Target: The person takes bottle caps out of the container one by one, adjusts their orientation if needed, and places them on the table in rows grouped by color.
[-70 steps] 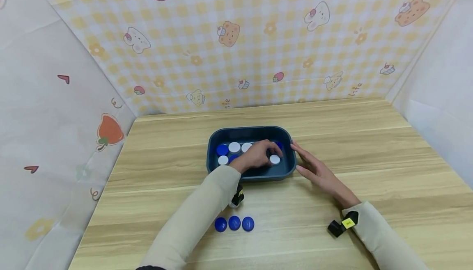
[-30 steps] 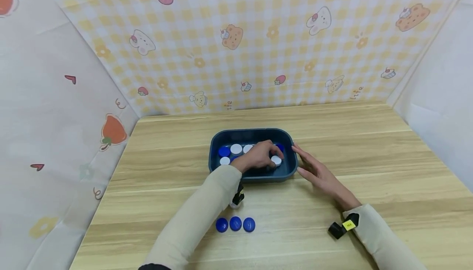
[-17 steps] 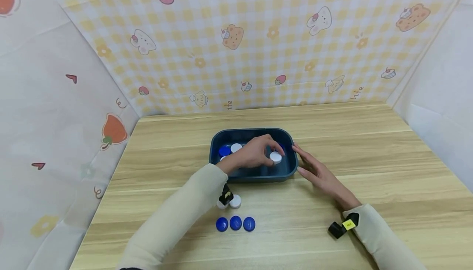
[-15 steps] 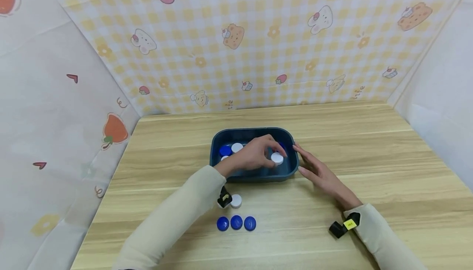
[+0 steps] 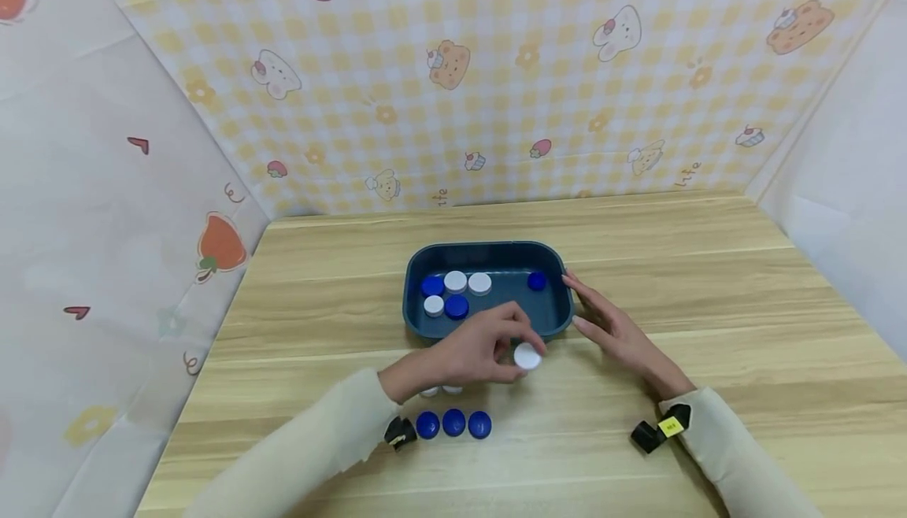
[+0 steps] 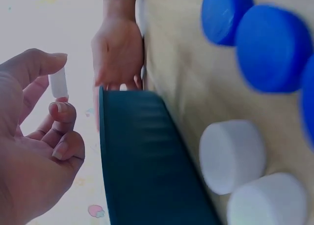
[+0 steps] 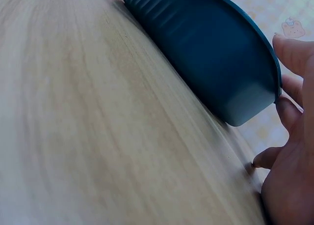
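Note:
My left hand (image 5: pixel 473 349) pinches a white bottle cap (image 5: pixel 527 357) between thumb and fingers, just in front of the dark teal tray (image 5: pixel 489 250). In the left wrist view the pinched cap shows edge-on, above the table. My right hand (image 5: pixel 620 337) rests at the tray's right end, fingers fairly straight and touching its rim; the right wrist view shows those fingertips (image 7: pixel 289 109) against the wall. Inside the tray lie blue caps (image 5: pixel 457 307) and white caps (image 5: pixel 480 283), mostly toward the left, with one small blue cap (image 5: pixel 537 281) at the right.
Three blue caps (image 5: pixel 454 423) stand in a row on the wooden table (image 5: pixel 567 455) in front of the tray. Behind them are two white caps (image 6: pixel 233 156), partly hidden by my left arm in the head view. A patterned cloth (image 5: pixel 524 93) rises behind the table.
My left hand has lifted the white cap out of the tray's right part and brought it toward me over the front rim. The right hand has stayed at the tray's end.

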The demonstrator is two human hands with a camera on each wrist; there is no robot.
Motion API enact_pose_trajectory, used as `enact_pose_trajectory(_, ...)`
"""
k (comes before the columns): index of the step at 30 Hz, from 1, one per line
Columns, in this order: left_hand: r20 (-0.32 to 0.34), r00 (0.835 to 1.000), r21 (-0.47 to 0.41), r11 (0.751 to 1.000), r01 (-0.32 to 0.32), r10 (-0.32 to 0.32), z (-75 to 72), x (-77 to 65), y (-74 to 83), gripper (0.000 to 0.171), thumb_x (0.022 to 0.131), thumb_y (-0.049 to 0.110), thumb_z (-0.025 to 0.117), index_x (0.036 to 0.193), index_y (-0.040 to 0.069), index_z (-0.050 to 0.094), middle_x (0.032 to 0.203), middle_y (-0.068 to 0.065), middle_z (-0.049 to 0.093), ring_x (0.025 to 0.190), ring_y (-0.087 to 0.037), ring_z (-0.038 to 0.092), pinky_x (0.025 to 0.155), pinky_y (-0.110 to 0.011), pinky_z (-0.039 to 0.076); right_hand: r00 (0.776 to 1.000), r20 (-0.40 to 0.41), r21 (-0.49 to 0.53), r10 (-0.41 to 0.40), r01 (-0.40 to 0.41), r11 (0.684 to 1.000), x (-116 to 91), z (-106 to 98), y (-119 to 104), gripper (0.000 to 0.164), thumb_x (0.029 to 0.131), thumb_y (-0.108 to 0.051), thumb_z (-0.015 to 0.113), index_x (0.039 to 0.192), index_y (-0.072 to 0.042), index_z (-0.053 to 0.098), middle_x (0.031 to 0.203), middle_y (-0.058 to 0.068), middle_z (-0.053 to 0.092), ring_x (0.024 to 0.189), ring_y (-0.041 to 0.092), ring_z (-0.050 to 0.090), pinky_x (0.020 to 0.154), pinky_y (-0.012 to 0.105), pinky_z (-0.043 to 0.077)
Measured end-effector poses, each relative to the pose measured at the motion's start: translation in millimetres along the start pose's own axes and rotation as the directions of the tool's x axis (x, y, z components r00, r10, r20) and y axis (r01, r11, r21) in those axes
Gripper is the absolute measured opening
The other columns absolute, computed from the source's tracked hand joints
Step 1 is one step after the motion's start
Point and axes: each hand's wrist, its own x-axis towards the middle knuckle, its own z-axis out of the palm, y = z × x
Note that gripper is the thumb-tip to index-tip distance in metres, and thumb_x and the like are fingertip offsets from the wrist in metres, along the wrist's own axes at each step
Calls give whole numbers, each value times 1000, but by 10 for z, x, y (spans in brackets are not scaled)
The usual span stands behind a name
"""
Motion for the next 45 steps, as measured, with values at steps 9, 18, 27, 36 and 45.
enact_pose_trajectory(9,65,997,44,998,34,-37,60,-298,20,30,81,10,77,108,21,70,103,7,47,70,-11,47,60,-16,39,1000,-2,-3,-3,3,1000,2,1,12,61,99,-1,47,152,-18,25,158,0,15,143,19,14,109,33,23)
enact_pose_trajectory(18,71,997,258,966,19,-38,78,-504,-72,25,84,16,72,108,21,69,108,3,49,72,-7,48,68,-16,40,1000,-10,0,-19,19,1000,4,0,-16,60,98,0,47,152,-15,26,158,2,16,143,20,14,109,24,22)
enact_pose_trajectory(27,102,991,339,939,52,-92,106,-557,-144,25,84,16,73,108,21,69,105,3,48,64,-3,44,58,-16,37,1000,-8,19,-25,26,999,3,6,8,60,98,0,47,152,-15,26,158,3,16,143,20,13,108,22,22)
enact_pose_trajectory(36,109,989,462,886,40,-102,136,-535,-155,25,84,16,72,107,22,69,101,2,48,67,-6,45,58,-16,37,1000,-3,23,-14,14,1000,2,7,-6,60,98,-1,47,152,-16,26,158,2,16,143,19,14,108,21,22)
enact_pose_trajectory(45,90,991,536,844,35,-98,180,-520,-168,23,84,16,71,106,24,69,98,1,49,65,-8,45,57,-17,38,1000,-8,25,-20,20,999,3,7,1,60,98,0,47,152,-15,26,158,3,16,143,20,13,108,21,21)
